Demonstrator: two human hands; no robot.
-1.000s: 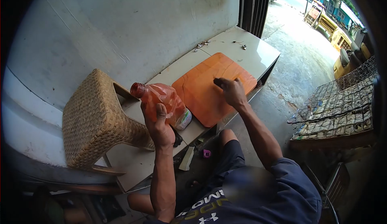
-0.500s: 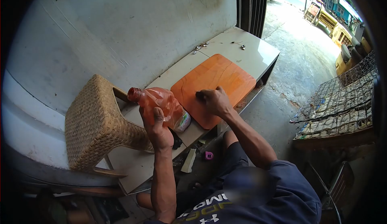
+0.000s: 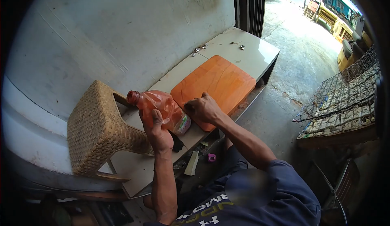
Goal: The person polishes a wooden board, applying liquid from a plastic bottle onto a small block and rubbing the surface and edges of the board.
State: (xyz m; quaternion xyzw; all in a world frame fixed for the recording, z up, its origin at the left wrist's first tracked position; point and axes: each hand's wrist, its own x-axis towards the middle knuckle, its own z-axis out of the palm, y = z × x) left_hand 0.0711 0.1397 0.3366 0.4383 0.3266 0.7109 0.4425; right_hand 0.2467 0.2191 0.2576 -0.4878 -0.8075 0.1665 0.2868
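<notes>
My left hand (image 3: 158, 133) is wrapped round a crumpled clear plastic bottle (image 3: 160, 104) with reddish contents or staining. The bottle lies tilted, its uncapped mouth toward the left and its labelled base toward the right. My right hand (image 3: 202, 109) is closed in a pinch just right of the bottle, above the near left part of an orange board (image 3: 221, 81). Something dark shows at its fingertips, too small to make out. The board rests on a white tiled bench (image 3: 252, 43).
A woven stool (image 3: 91, 124) stands tilted at the left against the wall. Small metallic bits (image 3: 199, 49) lie on the bench's back edge. Below are a pale wedge-shaped piece (image 3: 191, 163) and a pink object (image 3: 211, 157). Wire netting (image 3: 337, 96) hangs at the right.
My right hand has moved left and nearer to me, from above the board's middle to beside the bottle. My left hand still holds the bottle, slightly lower in view.
</notes>
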